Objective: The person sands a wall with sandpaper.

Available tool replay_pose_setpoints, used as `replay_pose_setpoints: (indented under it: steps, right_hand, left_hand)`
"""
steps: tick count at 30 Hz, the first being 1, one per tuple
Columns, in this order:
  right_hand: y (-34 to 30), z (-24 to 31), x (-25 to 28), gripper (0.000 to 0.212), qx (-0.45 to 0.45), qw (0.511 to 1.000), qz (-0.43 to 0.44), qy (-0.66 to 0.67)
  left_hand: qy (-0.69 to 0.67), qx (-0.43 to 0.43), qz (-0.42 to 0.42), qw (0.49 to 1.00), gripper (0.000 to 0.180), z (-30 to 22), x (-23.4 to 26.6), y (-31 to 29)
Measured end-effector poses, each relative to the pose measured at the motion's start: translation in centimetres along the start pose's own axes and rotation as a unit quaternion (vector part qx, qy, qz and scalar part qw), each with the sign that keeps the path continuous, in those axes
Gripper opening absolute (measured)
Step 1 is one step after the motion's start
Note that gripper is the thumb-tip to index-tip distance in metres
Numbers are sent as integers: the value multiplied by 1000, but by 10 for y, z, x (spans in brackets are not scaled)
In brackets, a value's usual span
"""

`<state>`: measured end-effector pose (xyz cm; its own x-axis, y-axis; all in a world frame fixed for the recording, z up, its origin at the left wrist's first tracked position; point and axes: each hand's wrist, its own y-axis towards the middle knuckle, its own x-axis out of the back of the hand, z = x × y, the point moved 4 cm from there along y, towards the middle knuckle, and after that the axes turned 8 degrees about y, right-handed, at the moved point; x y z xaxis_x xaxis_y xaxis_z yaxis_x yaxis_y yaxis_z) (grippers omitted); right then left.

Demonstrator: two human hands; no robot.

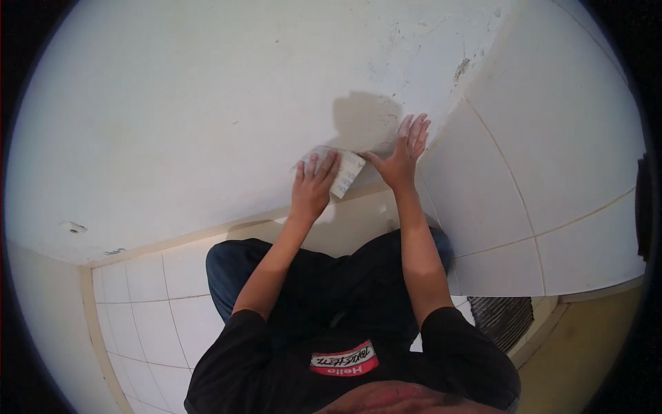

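Observation:
My left hand (315,188) presses a pale piece of sandpaper (349,172), faintly printed on its back, against the white wall (207,110). Its fingers lie over the sheet's left part, and one corner sticks out to the right. Close by on the right, my right hand (400,162) has its fingers raised and spread near the wall's corner. The thumb points at the sheet's edge; I cannot tell whether it touches. Above the hands, the wall has scuffed, peeling patches (462,69), and a shadow falls on it.
Large white tiles (483,186) cover the surface on the right. White floor tiles (138,324) lie to the left, along a beige strip at the wall's foot. A dark ribbed mat (502,321) is at the lower right. My bent knees are close to the wall.

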<state>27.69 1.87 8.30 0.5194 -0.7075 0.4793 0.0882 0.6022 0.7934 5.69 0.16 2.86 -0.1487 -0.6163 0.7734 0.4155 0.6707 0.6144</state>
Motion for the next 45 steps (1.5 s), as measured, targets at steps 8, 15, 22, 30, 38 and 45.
replay_pose_setpoints:
  steps: [8,15,22,30,38,45]
  right_hand:
    - [0,0,0,131,11,1000,-9,4]
    - [-1,-2,-1,131,7,1000,-11,9]
    - [0,0,1,131,12,1000,-13,3]
    - [0,-2,-1,132,7,1000,-10,9]
    - [0,-1,-1,132,17,1000,-10,3]
    - [-1,3,1,134,8,1000,4,-18]
  left_hand:
    - [-42,-37,-7,998,64,-11,-19,-15]
    - [-34,-21,-7,999,62,-5,-4,-8]
    - [-25,84,-129,988,58,26,23,8]
    - [3,14,-27,1000,60,4,-1,-3]
    - [-21,-35,-2,999,60,-15,-24,-19]
    - [-4,10,-19,1000,59,3,-10,-9]
